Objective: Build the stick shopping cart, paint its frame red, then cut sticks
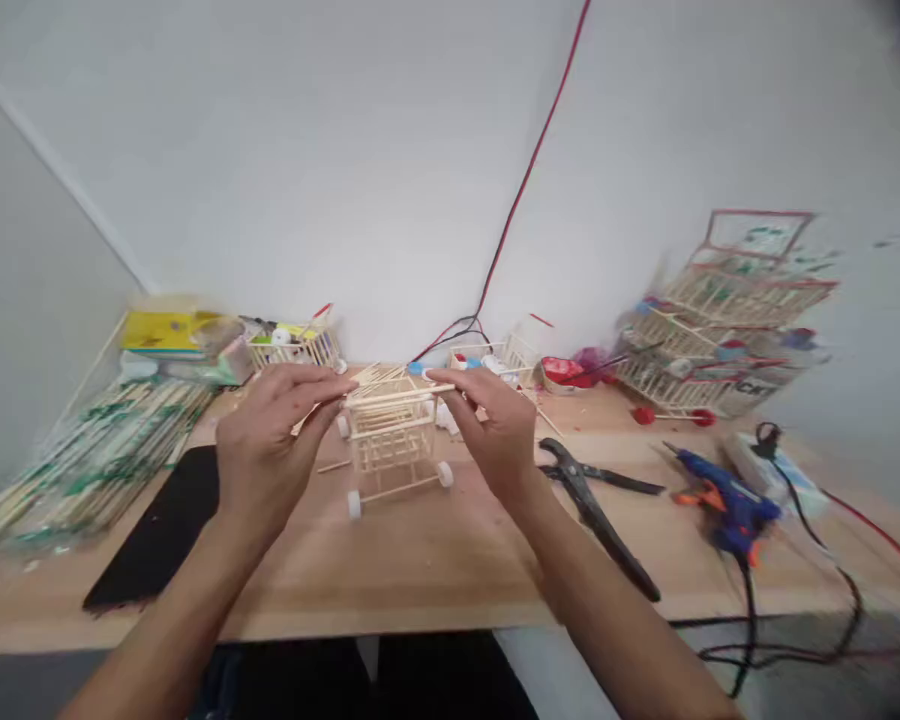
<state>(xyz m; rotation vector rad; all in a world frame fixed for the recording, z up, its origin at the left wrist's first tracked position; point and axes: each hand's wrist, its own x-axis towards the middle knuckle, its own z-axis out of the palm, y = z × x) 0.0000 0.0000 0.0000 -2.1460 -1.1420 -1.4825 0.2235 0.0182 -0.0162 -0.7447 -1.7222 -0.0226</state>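
A small cart made of wooden sticks (394, 447) stands on the table on white round wheels. Across its top edge runs a wooden stick (401, 396). My left hand (274, 425) pinches the left end of this stick between thumb and fingers. At the other end, my right hand (491, 420) grips it the same way, thumb below and forefinger on top. Behind the cart's top lie several loose sticks, partly hidden by the cart and my left hand.
Bagged sticks (97, 450) and a black phone-like slab (161, 530) lie left. Pliers (589, 500), a blue glue gun (727, 495) and a power strip (780, 475) with cables lie right. Finished stick carts (720, 340) are stacked at the back right. A red bowl (570, 375) sits near the wall.
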